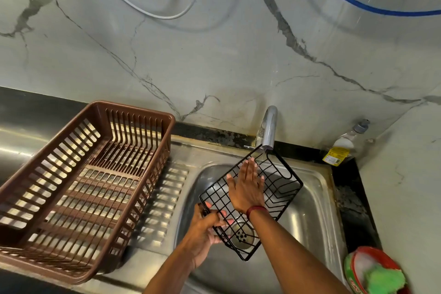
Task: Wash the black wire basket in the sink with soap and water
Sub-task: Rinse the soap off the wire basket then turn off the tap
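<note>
Black wire basket (276, 188) — left hand (205, 227) gripping, right hand (247, 188) flat on it.

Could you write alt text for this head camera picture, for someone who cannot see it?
Over a steel sink, a person's left hand grips a black wire basket under a running tap while the flat right hand rubs its grid. A brown plastic dish rack sits to the left; a green scrubber lies at the lower right.
</note>
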The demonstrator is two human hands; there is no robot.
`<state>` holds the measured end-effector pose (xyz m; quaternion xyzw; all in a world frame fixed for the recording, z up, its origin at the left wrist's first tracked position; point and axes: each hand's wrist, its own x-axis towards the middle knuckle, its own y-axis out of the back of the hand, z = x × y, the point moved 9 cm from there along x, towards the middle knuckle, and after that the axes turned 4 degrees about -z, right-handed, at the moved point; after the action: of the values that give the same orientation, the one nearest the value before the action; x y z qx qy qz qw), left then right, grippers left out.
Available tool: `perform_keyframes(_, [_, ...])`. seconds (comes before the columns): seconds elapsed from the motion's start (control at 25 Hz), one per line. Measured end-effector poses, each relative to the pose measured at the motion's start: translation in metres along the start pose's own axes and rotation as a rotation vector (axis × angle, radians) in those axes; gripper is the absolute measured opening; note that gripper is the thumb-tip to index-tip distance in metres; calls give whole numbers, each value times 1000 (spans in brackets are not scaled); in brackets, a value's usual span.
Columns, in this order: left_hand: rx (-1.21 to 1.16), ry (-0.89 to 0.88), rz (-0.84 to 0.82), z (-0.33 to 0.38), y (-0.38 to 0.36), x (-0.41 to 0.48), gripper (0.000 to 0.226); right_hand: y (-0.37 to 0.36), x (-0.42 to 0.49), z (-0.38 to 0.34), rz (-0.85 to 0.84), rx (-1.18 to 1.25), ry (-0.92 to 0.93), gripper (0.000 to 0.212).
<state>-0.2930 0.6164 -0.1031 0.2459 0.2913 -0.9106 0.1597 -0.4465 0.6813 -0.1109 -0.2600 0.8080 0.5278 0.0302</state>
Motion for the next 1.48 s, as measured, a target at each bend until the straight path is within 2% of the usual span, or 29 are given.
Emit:
perform_keyframes(0.12, [-31,2,43,0,3,-2,114,3,-9,14,0,228,-273,75])
perform_keyframes(0.2, [-44,3,45,1,4,-4,115,2,-15,17,-4,285,-352,75])
perform_keyframes(0.28, [-35,4,51,2,10,-4,120,-9,-15,7,-107,139,-222,77])
perform_keyframes(0.32, [-34,2,50,3,14,-4,116,-13,-17,0,-186,55,-131,74])
perform_keyframes(0.4, [-33,-4,48,4,21,-4,92,-12,-30,-11,-288,-51,51,47])
perform_keyframes(0.44, [-26,2,58,3,26,-3,82,-6,-42,-17,-278,-98,149,34])
perform_keyframes(0.48, [-22,16,59,2,28,-4,74,3,-55,-22,-239,-143,244,32])
perform_keyframes(0.6, [37,53,34,3,26,-8,62,27,-101,-24,-62,-200,484,39])
perform_keyframes(0.68, [79,72,49,7,23,-12,62,44,-126,-13,113,-90,565,48])
perform_keyframes(0.76, [91,89,85,11,22,-14,67,52,-139,5,223,98,555,45])
perform_keyframes(0.88, [144,148,158,15,16,-12,93,45,-141,16,237,376,532,46])
perform_keyframes(0.96, [183,151,203,21,10,-11,86,43,-131,18,206,643,459,53])
perform_keyframes(1.04, [188,162,213,24,4,-9,77,43,-119,29,189,930,266,58])
perform_keyframes(1.12, [193,175,204,24,-2,-7,75,39,-111,43,139,1094,87,48])
perform_keyframes(1.2, [210,174,228,24,-1,-4,70,39,-111,44,64,1119,72,41])
perform_keyframes(1.32, [199,141,318,25,9,1,54,48,-99,50,-15,975,130,28])
perform_keyframes(1.4, [183,128,369,21,16,4,44,68,-65,67,55,851,81,9])
perform_keyframes(1.48, [175,115,395,18,23,7,35,99,-19,78,206,624,44,15])
